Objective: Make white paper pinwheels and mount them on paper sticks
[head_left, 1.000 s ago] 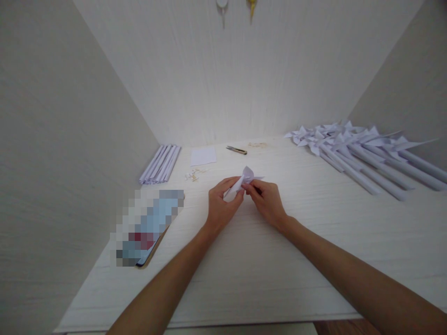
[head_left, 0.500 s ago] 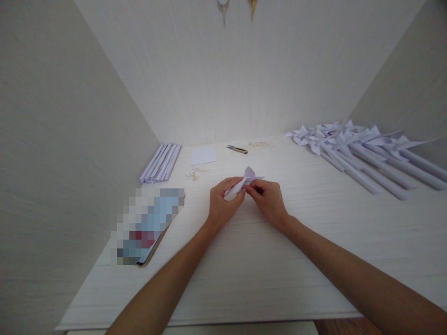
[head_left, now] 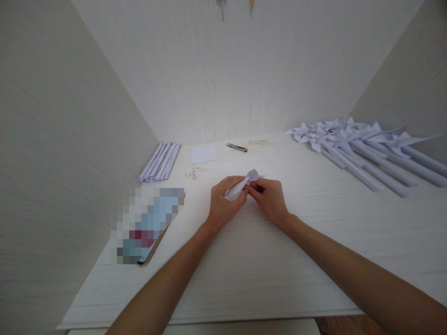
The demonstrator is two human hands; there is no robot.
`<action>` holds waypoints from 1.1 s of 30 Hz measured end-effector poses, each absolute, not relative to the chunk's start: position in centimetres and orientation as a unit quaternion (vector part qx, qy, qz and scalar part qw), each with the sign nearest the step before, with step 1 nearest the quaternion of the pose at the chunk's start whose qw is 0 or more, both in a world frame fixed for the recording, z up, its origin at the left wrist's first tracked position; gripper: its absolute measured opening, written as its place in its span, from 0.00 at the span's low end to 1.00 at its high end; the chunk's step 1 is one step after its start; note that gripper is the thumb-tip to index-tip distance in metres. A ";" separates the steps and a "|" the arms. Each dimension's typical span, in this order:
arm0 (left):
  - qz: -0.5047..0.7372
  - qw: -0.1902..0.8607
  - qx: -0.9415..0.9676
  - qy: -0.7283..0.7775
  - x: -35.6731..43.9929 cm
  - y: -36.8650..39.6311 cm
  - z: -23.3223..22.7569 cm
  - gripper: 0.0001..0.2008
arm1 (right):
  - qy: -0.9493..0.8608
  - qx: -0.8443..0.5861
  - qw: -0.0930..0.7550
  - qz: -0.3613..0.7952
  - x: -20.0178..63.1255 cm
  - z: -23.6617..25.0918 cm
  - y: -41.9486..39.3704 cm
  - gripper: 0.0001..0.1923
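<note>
Both hands meet above the middle of the worktop (head_left: pixel 265 260), pinched together on one folded paper piece (head_left: pixel 244 182). The left hand (head_left: pixel 223 202) grips its lower, nearer end between thumb and fingers; the right hand (head_left: pixel 269 199) nips it at the centre, fingertips closed on the folds. The piece is held just clear of the surface.

Handling, as judged: very light, thin and limp, easily creased or torn (a hard squeeze would flatten the folds). Hold is best taken at the folded centre, where layers stack and give some stiffness, not at the loose tips.

Appearance: white to pale lilac sheet, folded into pointed flaps, one tip projecting up and right past the fingers.

Surroundings: a row of rolled paper tubes (head_left: pixel 160 162) at far left; a flat paper square (head_left: pixel 203 153) and a small cutter (head_left: pixel 236 147) at the back; small pale bits (head_left: pixel 193 173) near them; finished paper pinwheels (head_left: pixel 356 144) piled at right; a blurred flat object (head_left: pixel 148 225) at left.
</note>
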State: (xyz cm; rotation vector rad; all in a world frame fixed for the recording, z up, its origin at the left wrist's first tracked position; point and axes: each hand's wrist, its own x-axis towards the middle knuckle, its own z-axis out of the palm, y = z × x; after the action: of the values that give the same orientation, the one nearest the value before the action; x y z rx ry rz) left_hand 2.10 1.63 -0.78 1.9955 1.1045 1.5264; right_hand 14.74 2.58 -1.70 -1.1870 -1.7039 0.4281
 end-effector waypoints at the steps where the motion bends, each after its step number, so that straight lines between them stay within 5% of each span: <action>1: 0.544 0.196 0.714 0.394 2.1 1.6 -0.8 0.10 | -0.700 -0.489 0.489 0.176 14.7 -1.7 2.6 0.14; 33: 0.521 0.243 0.711 0.405 1.8 1.7 -0.5 0.10 | -0.704 -0.493 0.487 0.156 14.8 -1.7 2.4 0.14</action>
State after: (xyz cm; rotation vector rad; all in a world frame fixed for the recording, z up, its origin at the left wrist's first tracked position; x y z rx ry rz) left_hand 1.77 1.66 -0.49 1.9436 1.1067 1.4241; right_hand 14.83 2.45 -1.72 -1.1995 -1.7109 0.3803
